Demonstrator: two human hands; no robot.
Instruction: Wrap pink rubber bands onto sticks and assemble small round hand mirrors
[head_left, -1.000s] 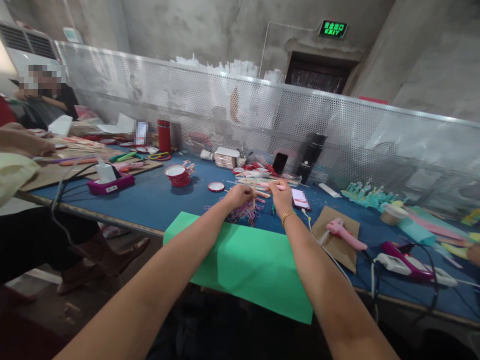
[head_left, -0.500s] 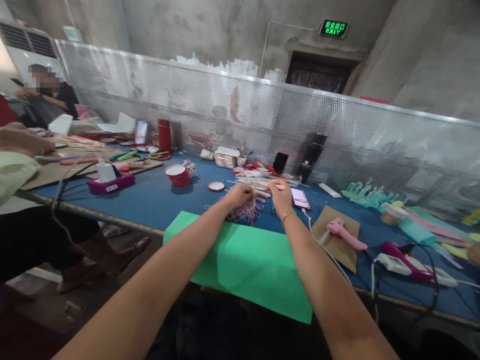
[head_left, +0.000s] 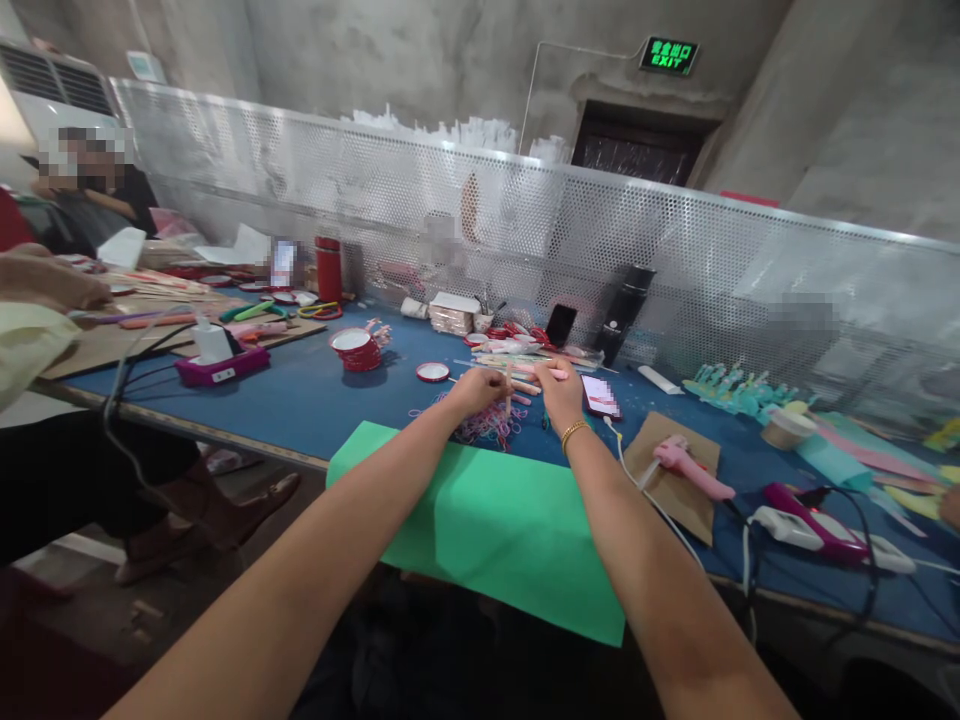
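My left hand (head_left: 480, 388) is closed, its fingertips pinching a thin tan strip (head_left: 508, 392) that stands upright. A pink pen-like stick (head_left: 553, 373) lies in the closed fingers of my right hand (head_left: 562, 398), its tip pointing left toward the strip. Whether the tip touches the strip I cannot tell. Below my left hand is a tangle of pink and purple cord loops (head_left: 491, 425). Behind both hands lies a pile of pale sticks (head_left: 510, 357). A green sheet (head_left: 495, 530) hangs over the table's front edge under my forearms.
To the left are stacked red-rimmed round pieces (head_left: 356, 352), a single one (head_left: 433, 373) and a purple power strip (head_left: 223, 368). A phone (head_left: 600, 396), a pink glue gun (head_left: 690, 468) on cardboard and cables lie right. A black bottle (head_left: 624, 315) stands behind. A co-worker's hand (head_left: 52, 280) is far left.
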